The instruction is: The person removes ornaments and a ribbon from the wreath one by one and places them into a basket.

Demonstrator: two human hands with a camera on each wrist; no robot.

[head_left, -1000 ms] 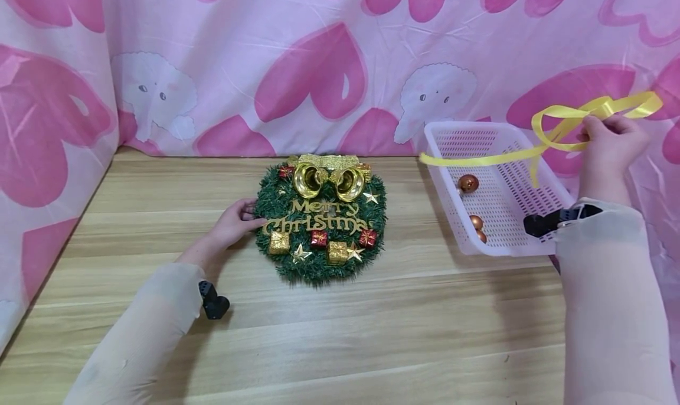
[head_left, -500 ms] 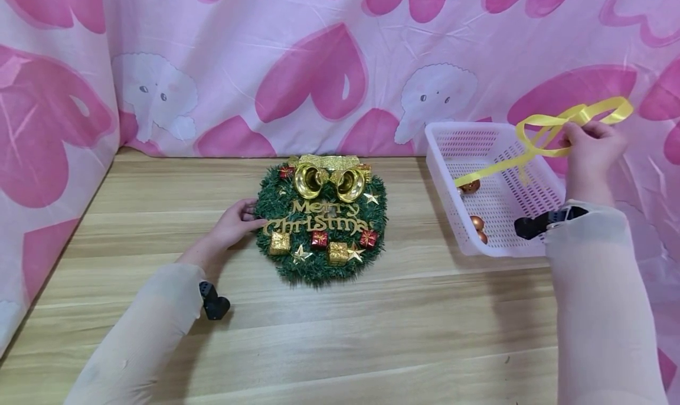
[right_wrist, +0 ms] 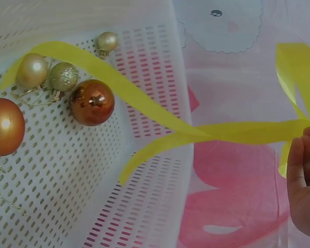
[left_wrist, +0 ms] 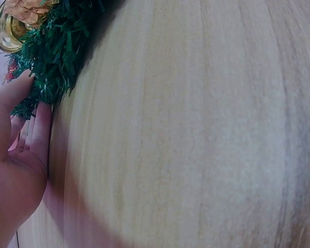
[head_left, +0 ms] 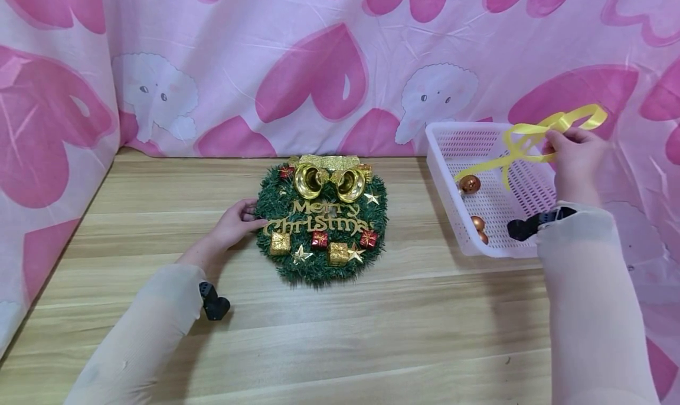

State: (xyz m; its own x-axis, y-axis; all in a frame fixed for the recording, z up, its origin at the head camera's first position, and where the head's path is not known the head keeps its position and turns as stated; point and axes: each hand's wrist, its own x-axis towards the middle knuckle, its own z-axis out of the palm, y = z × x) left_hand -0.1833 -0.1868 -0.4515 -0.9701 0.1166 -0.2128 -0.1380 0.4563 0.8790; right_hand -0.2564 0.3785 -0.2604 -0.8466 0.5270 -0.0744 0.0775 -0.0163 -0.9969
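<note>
Ribbon (head_left: 531, 138), yellow, is pinched in the fingers of the right hand (head_left: 576, 157), which is raised above the far side of the white basket (head_left: 451, 157). Its loops stand up behind the hand & its tails hang down to the left into the basket, one tail reaching toward a copper ball (head_left: 469, 183). More small balls (head_left: 478, 225) lie in the basket, nearer the wrist. Left hand (head_left: 231, 225) rests on the wooden table (head_left: 372, 334), fingers fairly straight, touching the left edge of the green wreath (head_left: 321, 222), w/ gold bells (head_left: 329, 180) at its far side. Hands are well apart.
</note>
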